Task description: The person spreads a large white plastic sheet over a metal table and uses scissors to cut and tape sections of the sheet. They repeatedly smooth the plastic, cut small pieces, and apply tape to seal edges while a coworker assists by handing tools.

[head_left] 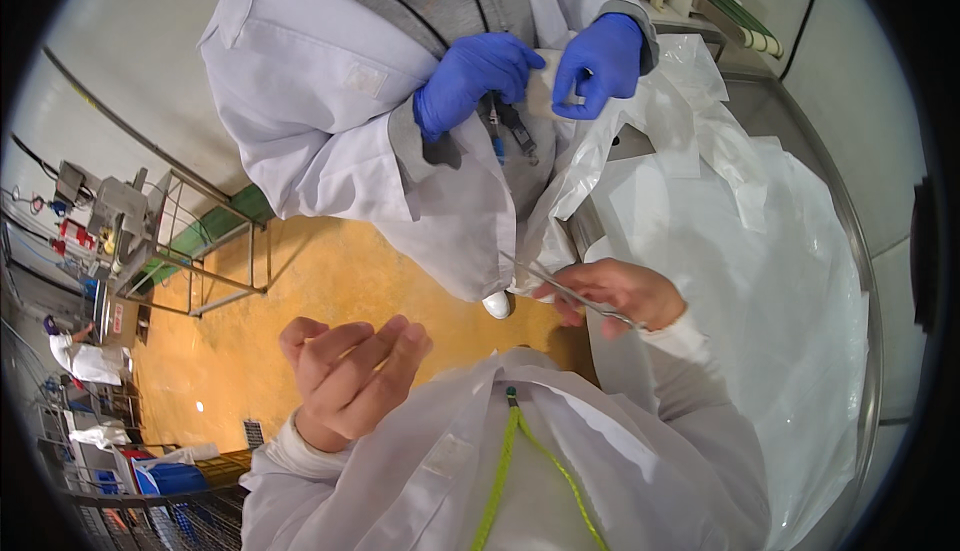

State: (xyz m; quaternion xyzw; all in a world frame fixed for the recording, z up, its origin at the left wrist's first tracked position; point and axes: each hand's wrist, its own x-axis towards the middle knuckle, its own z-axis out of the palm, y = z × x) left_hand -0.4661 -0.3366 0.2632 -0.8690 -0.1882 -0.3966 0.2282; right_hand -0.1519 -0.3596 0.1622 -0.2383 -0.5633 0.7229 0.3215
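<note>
My left hand is raised palm up in front of my white coat, fingers curled and apart, holding nothing. My right hand grips a thin metal tool like tweezers, its tip pointing left toward the edge of a clear plastic sheet. Facing me stands another person in a white coat. Their two blue-gloved hands hold a small white object at chest height, just above the plastic sheet.
The plastic sheet drapes over a round steel table on the right. A metal frame stand is on the yellow floor at left. A distant person in white works at far left. Blue containers sit lower left.
</note>
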